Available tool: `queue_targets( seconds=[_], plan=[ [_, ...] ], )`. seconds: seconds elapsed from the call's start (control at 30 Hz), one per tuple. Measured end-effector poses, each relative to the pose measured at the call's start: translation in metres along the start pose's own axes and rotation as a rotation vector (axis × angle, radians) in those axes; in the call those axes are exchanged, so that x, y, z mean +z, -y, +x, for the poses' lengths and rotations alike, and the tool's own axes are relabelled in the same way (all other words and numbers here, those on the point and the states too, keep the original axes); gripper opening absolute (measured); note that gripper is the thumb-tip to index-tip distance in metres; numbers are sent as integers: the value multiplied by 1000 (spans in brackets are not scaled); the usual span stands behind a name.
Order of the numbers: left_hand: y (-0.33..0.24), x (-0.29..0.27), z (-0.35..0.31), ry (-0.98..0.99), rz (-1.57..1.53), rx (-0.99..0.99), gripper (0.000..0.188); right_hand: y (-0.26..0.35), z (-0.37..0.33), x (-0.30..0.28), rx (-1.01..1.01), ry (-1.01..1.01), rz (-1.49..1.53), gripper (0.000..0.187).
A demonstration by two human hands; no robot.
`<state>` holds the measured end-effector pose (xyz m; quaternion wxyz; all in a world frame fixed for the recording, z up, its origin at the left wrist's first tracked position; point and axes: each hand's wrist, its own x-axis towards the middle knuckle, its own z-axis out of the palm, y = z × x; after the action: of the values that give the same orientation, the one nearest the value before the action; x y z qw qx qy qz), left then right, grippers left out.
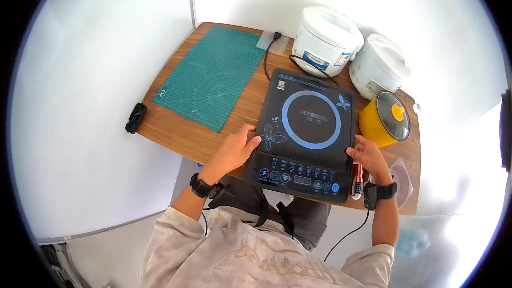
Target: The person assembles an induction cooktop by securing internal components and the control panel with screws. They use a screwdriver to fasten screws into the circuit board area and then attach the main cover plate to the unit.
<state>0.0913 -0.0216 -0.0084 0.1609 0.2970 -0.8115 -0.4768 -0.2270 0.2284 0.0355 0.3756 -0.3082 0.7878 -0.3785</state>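
A black induction cooktop point(304, 130) with a blue ring and a row of touch buttons lies flat on the wooden table point(181, 130), its front edge over the table's near edge. My left hand point(237, 146) grips its left side, thumb on the top surface. My right hand point(365, 154) grips its right side. Both wrists wear black bands. A black cable point(298, 63) runs from the cooktop's back edge.
A green cutting mat point(210, 77) covers the table's left part. Two white rice cookers point(325, 37) point(380, 65) stand at the back right, a yellow pot with glass lid point(385, 119) beside them. A red-handled tool point(357, 180) lies by my right hand. A black clamp point(135, 118) sits at the left edge.
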Motion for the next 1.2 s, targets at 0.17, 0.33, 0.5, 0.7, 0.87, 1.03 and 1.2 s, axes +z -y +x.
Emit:
queue_targets(
  seconds=[0.17, 0.33, 0.5, 0.7, 0.87, 1.03, 1.2],
  plan=[
    [-7, 0, 0, 52, -41, -115, 42, -11, 0, -6, 69, 47, 187, 36],
    [8, 11, 2, 4, -77, -58, 42, -19, -1, -3, 28, 23, 261, 29],
    [16, 20, 3, -150, 89, 103, 44, -21, -9, 15, -3, -181, 182, 29],
    [6, 6, -18, 21, -35, 53, 49, -28, -41, 35, 9, -156, 70, 38],
    [-19, 3, -39, 146, -165, -165, 53, -35, -74, 44, 117, -33, 198, 50],
    [-6, 6, -37, 157, -229, -140, 54, -25, -86, 61, 251, -24, 468, 49],
    [34, 22, -33, 2, -121, 217, 55, -32, -81, 65, 198, -58, 479, 48]
  ],
)
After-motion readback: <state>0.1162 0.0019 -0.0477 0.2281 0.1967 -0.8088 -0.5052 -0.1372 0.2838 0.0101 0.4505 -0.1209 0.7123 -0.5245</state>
